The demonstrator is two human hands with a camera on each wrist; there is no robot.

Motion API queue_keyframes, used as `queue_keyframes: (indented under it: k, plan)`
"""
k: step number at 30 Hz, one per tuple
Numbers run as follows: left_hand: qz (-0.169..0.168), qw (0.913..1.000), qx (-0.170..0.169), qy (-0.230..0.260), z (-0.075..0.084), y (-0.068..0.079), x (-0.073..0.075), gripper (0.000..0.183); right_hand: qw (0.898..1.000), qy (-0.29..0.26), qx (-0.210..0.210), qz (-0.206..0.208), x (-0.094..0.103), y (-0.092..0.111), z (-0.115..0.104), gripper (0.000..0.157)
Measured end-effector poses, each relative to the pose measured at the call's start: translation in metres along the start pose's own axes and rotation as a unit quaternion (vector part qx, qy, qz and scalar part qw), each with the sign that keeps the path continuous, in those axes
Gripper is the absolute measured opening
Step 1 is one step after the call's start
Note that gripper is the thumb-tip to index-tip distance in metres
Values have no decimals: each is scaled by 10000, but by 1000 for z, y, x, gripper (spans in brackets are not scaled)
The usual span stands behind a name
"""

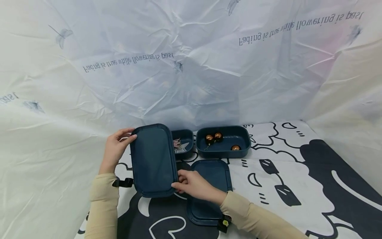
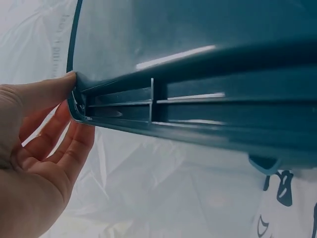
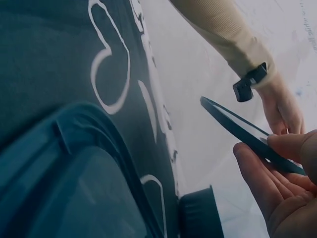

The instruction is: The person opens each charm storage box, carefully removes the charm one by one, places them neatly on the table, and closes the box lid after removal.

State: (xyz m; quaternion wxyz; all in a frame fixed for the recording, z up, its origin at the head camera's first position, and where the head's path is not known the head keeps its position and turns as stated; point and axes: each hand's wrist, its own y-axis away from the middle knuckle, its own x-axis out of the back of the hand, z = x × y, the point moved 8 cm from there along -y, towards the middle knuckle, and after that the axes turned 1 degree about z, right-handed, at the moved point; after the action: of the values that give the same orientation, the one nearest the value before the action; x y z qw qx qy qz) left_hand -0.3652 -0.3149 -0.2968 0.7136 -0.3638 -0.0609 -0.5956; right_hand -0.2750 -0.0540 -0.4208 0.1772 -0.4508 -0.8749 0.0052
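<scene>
A dark blue rectangular lid is held up at a tilt between both hands, above the cloth. My left hand pinches its upper left corner, thumb on the near face and fingers behind, as the left wrist view shows. My right hand pinches the lower right edge between thumb and fingers. Behind the lid stands a dark blue box, partly hidden, with a pinkish tangled item and a whitish pointed piece inside. A second lid lies flat on the cloth under my right forearm.
Right of the partly hidden box, another open dark blue box contains three shiny copper-coloured balls. Both stand near the back sheet, which rises behind the table. The black-and-white patterned cloth extends to the right.
</scene>
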Motion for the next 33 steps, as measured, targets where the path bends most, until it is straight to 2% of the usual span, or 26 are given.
queue_keyframes:
  k: [3, 9, 12, 19, 24, 27, 33]
  plan:
    - [-188, 9997, 7, -153, -6, 0, -7, 46, 9999, -79, -142, -28, -3, 2, 4, 24]
    - [-563, 9974, 69, -444, -20, 3, -22, 44, 9996, 83, -282, -25, -4, 6, 10, 66]
    - [-773, 9958, 64, -480, -28, 7, -29, 43, 9992, 92, -385, 25, -3, 7, 14, 78]
    - [-1171, 9905, 193, -697, -45, 18, -44, 42, 9975, 209, -660, 115, -4, 7, 25, 85]
    - [-1353, 9856, 416, -926, -53, 23, -54, 39, 9975, 112, -700, 62, -3, 5, 32, 84]
    - [-1460, 9842, 509, -869, -58, 26, -61, 38, 9974, 57, -719, 92, -1, 4, 37, 84]
    - [-1711, 9791, 535, -965, -68, 28, -74, 36, 9966, 154, -802, 109, 1, 3, 46, 82]
